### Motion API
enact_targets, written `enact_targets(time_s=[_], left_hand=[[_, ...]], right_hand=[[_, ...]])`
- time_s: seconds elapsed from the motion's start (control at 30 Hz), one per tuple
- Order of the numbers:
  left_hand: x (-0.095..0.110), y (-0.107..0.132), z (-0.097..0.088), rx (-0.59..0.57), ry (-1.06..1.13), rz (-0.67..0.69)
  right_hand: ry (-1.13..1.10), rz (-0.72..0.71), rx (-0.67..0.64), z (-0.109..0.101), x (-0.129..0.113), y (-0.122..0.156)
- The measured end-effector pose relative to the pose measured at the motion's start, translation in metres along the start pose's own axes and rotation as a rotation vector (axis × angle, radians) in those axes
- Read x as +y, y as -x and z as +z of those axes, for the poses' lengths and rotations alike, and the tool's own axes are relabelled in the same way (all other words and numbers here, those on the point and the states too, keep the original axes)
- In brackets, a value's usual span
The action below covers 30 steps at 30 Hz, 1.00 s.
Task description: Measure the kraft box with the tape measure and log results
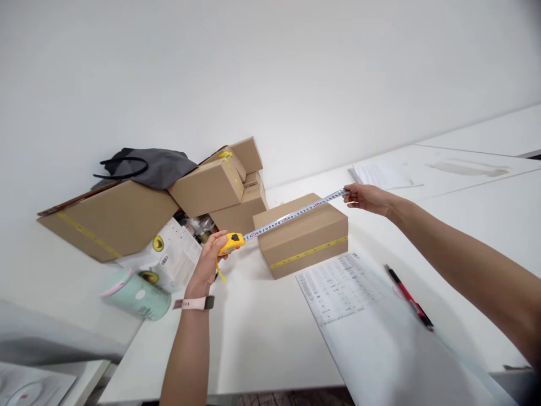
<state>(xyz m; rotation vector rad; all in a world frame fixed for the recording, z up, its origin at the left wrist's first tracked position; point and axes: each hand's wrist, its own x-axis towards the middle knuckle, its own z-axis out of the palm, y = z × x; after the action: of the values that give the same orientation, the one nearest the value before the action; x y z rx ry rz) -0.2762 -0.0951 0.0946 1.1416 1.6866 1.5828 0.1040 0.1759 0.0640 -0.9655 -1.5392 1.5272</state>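
My left hand point(211, 256) is closed around the yellow case of a tape measure point(231, 243), to the left of a brown cardboard box point(306, 251). The silver blade, marked with numbers, stretches across the top of that box. My right hand point(367, 199) pinches the blade's far end just beyond the box's right edge. Yellow tape runs along the front side of the box. A yellow strap dangles below the case. A printed sheet point(342, 287) lies in front of the box, and a red and black pen point(409, 297) rests to its right.
Several cardboard boxes point(207, 189) are piled at the back left, with a dark grey bag point(156, 166) on top. A white carton with avocado pictures point(175, 259) and a mint-green container point(137, 296) stand at the left. More papers point(380, 175) lie near the wall.
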Motion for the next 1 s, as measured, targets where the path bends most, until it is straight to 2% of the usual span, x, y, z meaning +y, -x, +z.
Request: enact_targets(time_s=[0.13,0.3,0.4,0.57,0.83,0.93,1.0], left_hand=[[-0.01,-0.028,-0.013,0.013,-0.016,-0.05],[-0.023,-0.044,-0.013,-0.036,-0.028,-0.092],[-0.028,-0.047,-0.007,-0.073,-0.023,-0.099],[-0.028,-0.052,0.004,-0.12,-0.034,-0.102],[-0.031,-0.058,0.008,-0.132,-0.068,-0.103],[-0.025,-0.058,0.01,-0.127,-0.086,-0.107],[-0.015,-0.05,0.011,-0.119,-0.095,-0.096]], right_hand=[[0.1,0.029,0.033,0.013,0.021,-0.017],[0.25,0.066,0.061,0.036,0.031,-0.015],[0.314,0.099,0.042,0.045,0.031,-0.014],[0.401,0.137,0.094,0.051,0.029,-0.016],[0.431,0.133,0.109,0.052,0.026,-0.015],[0.437,0.099,0.106,0.052,0.026,-0.017],[0.452,0.082,0.131,0.05,0.025,-0.02]])
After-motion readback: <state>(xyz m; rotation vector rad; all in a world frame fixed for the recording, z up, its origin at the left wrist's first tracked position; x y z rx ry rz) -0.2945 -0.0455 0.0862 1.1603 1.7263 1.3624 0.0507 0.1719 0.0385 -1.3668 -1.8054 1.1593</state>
